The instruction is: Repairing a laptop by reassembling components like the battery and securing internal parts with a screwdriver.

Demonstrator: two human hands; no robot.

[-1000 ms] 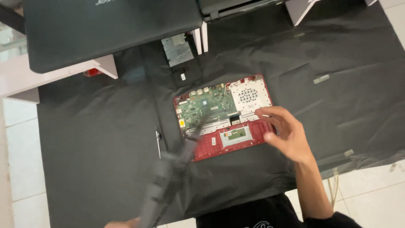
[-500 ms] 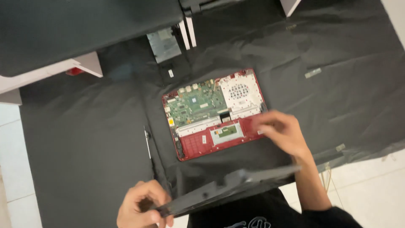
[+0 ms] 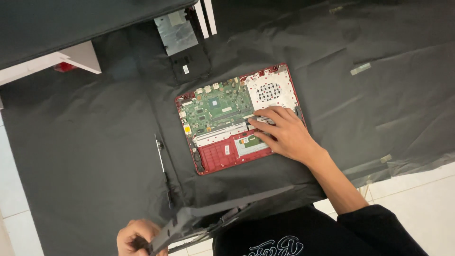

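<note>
We note an opened red laptop base (image 3: 237,121) lying flat near the middle of the worktop (image 3: 85,156), which is draped in a black sheet. Its cover is off: a green circuit board (image 3: 215,108) fills the upper left part, a white perforated panel (image 3: 271,89) the upper right, and bare red shell shows along the lower edge.

Our right hand (image 3: 284,135) rests flat on the right part of the base, fingers (image 3: 263,118) spread and released, tips touching the components just below the white panel; it grips nothing.

Our left hand (image 3: 135,237) is at the bottom edge of the view, fingers curled and clenched on the end of a thin dark panel (image 3: 222,211). The panel is tilted, seen nearly edge-on, and held clear of the worktop, just below the laptop base.

A slim metal strip (image 3: 161,154) lies on the sheet to the left of the base. Above the base lie a small black module (image 3: 189,66) and a silvery foil-covered piece (image 3: 175,31), touching each other. A large dark slab (image 3: 71,21) covers the upper left corner.
</note>
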